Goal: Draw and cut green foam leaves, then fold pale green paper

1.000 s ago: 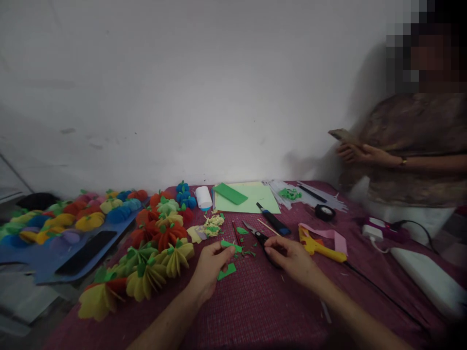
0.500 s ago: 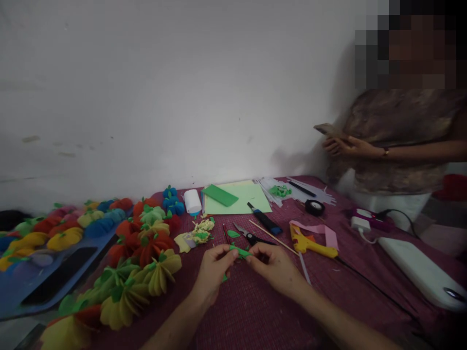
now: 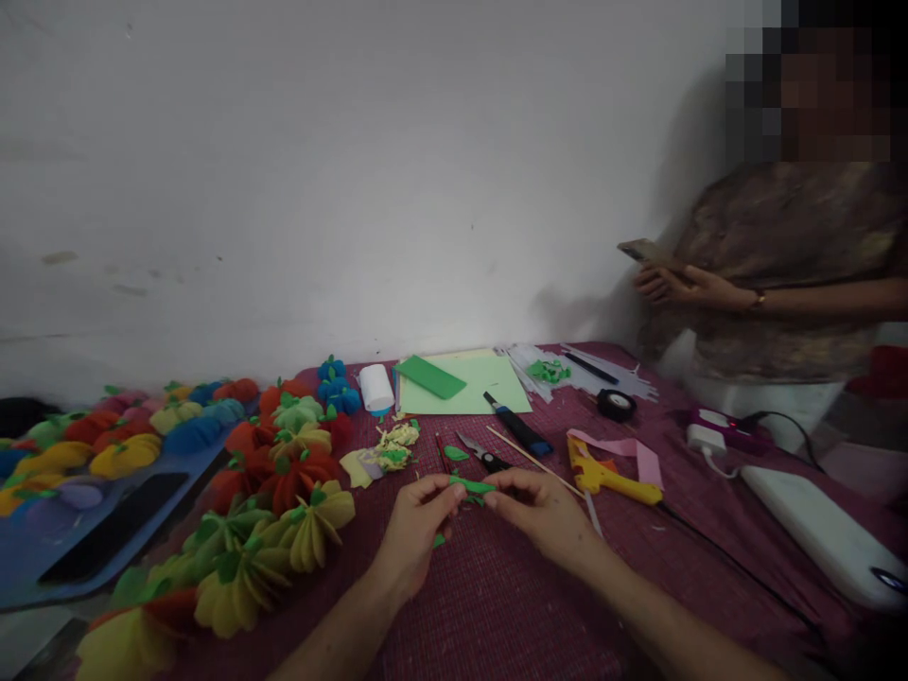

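Both hands meet over the front middle of the table, pinching a small strip of green paper (image 3: 471, 486) between them. My left hand (image 3: 418, 525) is closed on its left end, with thumb and forefinger pressed together. On the other end, my right hand (image 3: 543, 511) grips with thumb and fingertips. Just behind the hands lie scissors (image 3: 482, 452), partly covered by the right hand, and a green paper leaf (image 3: 455, 454). A red pencil (image 3: 441, 449) sits beside the leaf. To the left is a heap of yellow and green paper scraps (image 3: 395, 445).
Several colourful paper pumpkins (image 3: 298, 473) crowd the left, near a black phone (image 3: 113, 528). A box cutter (image 3: 517, 424), wooden stick (image 3: 532, 459), yellow glue gun (image 3: 614, 478) and white power bank (image 3: 815, 530) lie rightward. Behind stands a person (image 3: 794, 274) holding a phone.
The green strip has turned slightly to lie more level between my fingers, and my right hand has shifted a little. The view has swung slightly left.
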### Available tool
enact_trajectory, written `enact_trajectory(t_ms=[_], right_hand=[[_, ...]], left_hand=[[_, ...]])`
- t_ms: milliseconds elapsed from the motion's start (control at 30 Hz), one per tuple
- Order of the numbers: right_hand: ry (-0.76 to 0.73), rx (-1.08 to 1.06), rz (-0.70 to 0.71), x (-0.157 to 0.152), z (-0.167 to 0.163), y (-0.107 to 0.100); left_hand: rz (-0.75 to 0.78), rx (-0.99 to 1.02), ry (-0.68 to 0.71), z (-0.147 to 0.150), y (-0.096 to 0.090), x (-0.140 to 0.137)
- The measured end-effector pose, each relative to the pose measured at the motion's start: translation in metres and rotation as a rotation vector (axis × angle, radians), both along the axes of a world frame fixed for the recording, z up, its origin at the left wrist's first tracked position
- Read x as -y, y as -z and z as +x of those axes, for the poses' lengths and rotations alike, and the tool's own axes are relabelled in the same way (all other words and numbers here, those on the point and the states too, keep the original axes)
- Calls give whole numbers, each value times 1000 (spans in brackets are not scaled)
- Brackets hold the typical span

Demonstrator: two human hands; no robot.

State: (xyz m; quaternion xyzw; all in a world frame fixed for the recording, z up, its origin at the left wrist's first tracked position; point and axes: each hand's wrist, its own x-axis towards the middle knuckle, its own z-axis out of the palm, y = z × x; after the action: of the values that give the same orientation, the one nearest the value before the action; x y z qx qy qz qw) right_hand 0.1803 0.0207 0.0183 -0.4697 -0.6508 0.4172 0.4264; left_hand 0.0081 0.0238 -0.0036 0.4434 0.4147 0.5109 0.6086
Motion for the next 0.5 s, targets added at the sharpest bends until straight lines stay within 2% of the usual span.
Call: enact_trajectory(t_ms=[233,500], right_hand=[[47,129,28,0,-2,-6],[43,141,14,1,1,-7]], left_hand=[[33,-53,41,1,-5,2],[74,-121,15,3,-1,0]])
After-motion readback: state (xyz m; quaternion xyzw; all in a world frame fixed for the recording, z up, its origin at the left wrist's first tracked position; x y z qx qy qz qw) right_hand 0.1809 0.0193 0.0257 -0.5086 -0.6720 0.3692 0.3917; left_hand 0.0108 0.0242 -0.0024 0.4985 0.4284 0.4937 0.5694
